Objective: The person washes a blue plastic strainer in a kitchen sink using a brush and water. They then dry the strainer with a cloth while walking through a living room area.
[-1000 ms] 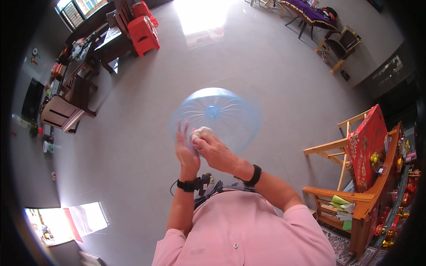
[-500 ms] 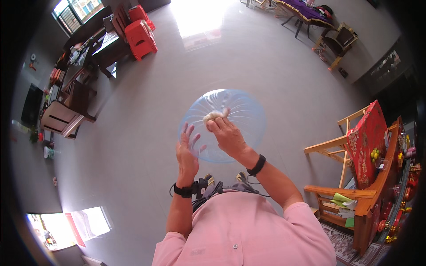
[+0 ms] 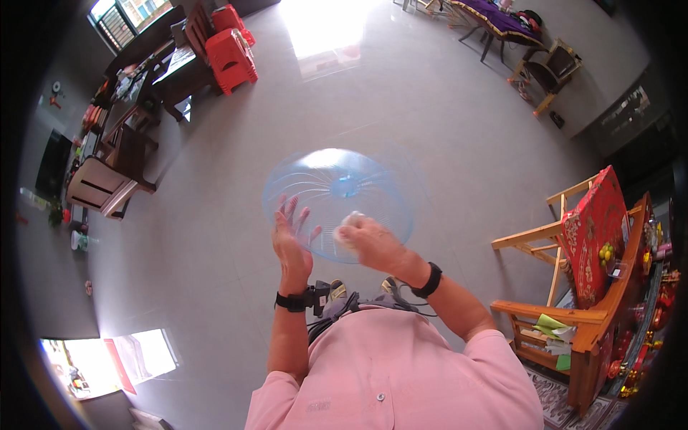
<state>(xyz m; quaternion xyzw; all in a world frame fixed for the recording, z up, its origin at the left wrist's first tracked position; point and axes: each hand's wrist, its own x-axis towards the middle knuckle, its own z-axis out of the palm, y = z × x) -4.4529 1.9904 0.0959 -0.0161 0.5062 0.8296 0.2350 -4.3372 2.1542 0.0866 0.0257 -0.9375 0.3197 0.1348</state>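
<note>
A round, translucent blue fan grille (image 3: 287, 185), with curved ribs spreading from a blue hub, is held up in front of me over the floor. My left hand (image 3: 290, 247) supports it at its near left edge. The spread fingers of that hand show through the grille. My right hand (image 3: 376, 247) is closed around a crumpled whitish cloth (image 3: 351, 221), against or just over the near right part of the grille. Motion blurs the cloth a little, and my fingers hide part of it.
A wooden armchair (image 3: 552, 312) stands at the right, beside a red box (image 3: 598, 236) with a wooden stand (image 3: 534, 236). At the far left are red plastic stools (image 3: 231, 61) and dark wooden furniture. A purple-covered table (image 3: 494, 21) stands at the far right.
My right hand and the cloth have moved from near the hub toward me, to the grille's near side. The grille and my left hand have shifted left, and the grille's tilt differs.
</note>
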